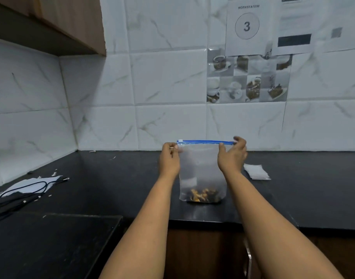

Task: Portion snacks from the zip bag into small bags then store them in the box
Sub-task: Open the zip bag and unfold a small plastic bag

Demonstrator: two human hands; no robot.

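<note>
Hands, left (169, 158) and right (232, 156), pinch frosted zip bag (201, 170) upright, blue seal seemingly closed.

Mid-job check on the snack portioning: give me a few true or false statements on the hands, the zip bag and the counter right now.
1. Both hands hold the zip bag upright by its top corners. True: left hand, right hand.
2. The snacks fill the bag to the blue strip. False: they sit only at the bottom.
3. A stack of small bags lies on the counter to the right. True.
4. The black cable lies right of the zip bag. False: far left.
</note>
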